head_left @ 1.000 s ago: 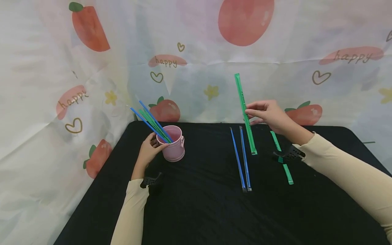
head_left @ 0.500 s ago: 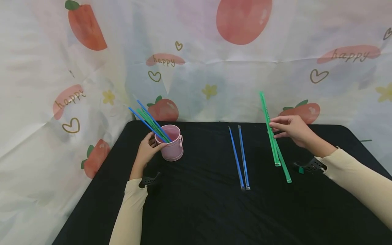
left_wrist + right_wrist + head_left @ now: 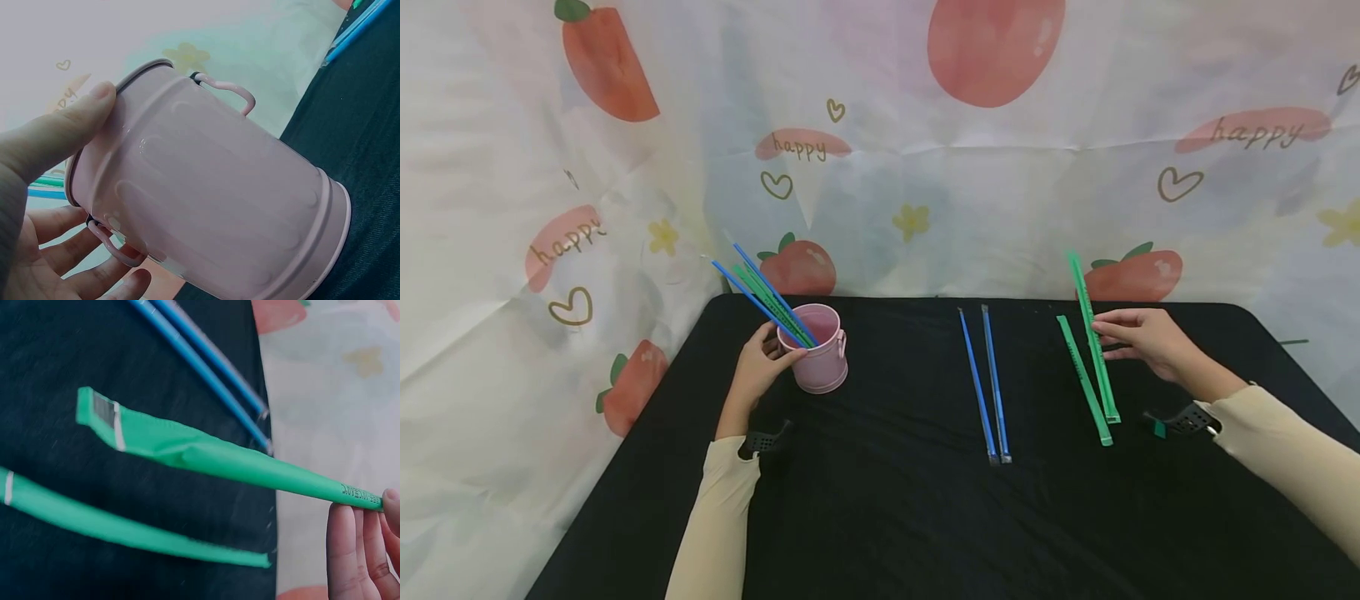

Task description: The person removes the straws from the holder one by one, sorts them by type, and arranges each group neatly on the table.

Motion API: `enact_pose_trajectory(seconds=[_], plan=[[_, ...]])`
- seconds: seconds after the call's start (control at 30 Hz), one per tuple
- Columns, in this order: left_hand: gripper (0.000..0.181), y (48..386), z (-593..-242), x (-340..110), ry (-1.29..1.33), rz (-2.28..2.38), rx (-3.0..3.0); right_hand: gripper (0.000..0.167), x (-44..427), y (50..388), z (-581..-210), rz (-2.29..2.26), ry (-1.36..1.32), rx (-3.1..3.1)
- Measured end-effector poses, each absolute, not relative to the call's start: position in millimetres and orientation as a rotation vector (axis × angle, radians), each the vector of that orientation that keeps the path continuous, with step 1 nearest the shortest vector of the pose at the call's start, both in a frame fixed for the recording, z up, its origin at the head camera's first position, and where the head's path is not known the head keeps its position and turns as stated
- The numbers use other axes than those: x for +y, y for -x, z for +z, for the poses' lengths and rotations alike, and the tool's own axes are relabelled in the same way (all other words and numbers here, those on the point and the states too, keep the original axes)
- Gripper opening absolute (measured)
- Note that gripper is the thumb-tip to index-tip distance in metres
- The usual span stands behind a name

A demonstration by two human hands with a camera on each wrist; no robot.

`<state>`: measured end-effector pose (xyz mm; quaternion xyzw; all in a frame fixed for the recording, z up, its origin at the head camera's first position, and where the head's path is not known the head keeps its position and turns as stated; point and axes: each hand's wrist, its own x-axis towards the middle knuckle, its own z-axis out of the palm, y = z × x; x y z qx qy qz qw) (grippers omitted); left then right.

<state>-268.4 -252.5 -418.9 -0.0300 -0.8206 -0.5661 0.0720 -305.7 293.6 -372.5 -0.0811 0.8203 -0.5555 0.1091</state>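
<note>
My left hand (image 3: 760,367) grips the rim of a small pink metal bucket (image 3: 822,371), thumb on the near side. Blue and green straws (image 3: 772,304) lean out of it to the left. In the left wrist view, the bucket (image 3: 212,181) shows a looped handle on each side. My right hand (image 3: 1150,337) pinches a green wrapped straw (image 3: 1093,342) between thumb and fingers. That straw (image 3: 206,456) is tilted over the table in the right wrist view. Just left of it another green wrapped straw (image 3: 1084,379) lies on the cloth.
Two blue straws in clear wrappers (image 3: 996,383) lie side by side on the black tablecloth (image 3: 887,500), between the bucket and the green straws. A printed curtain (image 3: 1000,192) hangs behind the table and along its left side.
My right hand has moved right and lower with the green straw, from beside the blue straws to beside the green straw on the table. My left hand stays on the bucket.
</note>
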Motion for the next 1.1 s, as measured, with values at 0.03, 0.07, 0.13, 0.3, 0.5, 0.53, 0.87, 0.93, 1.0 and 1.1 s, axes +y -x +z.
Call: enact_pose_trajectory(seconds=[0.03, 0.07, 0.13, 0.3, 0.5, 0.53, 0.87, 0.93, 1.0, 1.1], plan=[[0.067, 268, -419, -253, 0.088, -1.705, -2.467, 0.013, 296, 306, -375, -1.635, 0.227, 2.409], [0.067, 268, -419, -253, 0.09, -1.707, -2.466, 0.013, 299, 306, -377, -1.637, 0.214, 2.407], [0.067, 268, -419, -253, 0.092, -1.709, -2.465, 0.014, 304, 306, -382, -1.635, 0.211, 2.409], [0.067, 269, -420, -253, 0.094, -1.7, -2.463, 0.013, 316, 308, -392, -1.602, 0.175, 2.414], [0.066, 269, -420, -253, 0.097, -1.694, -2.465, 0.008, 327, 311, -406, -1.533, 0.114, 2.418], [0.066, 269, -420, -253, 0.098, -1.693, -2.466, 0.008, 329, 312, -408, -1.524, 0.116, 2.418], [0.066, 270, -419, -253, 0.088, -1.69, -2.467, 0.008, 336, 316, -422, -1.463, 0.11, 2.39], [0.066, 270, -419, -253, 0.083, -1.687, -2.466, 0.01, 336, 316, -423, -1.461, 0.086, 2.382], [0.067, 269, -419, -253, 0.086, -1.681, -2.468, 0.012, 335, 316, -425, -1.454, 0.069, 2.378], [0.066, 269, -419, -253, 0.092, -1.679, -2.466, 0.016, 335, 316, -427, -1.441, 0.051, 2.379]])
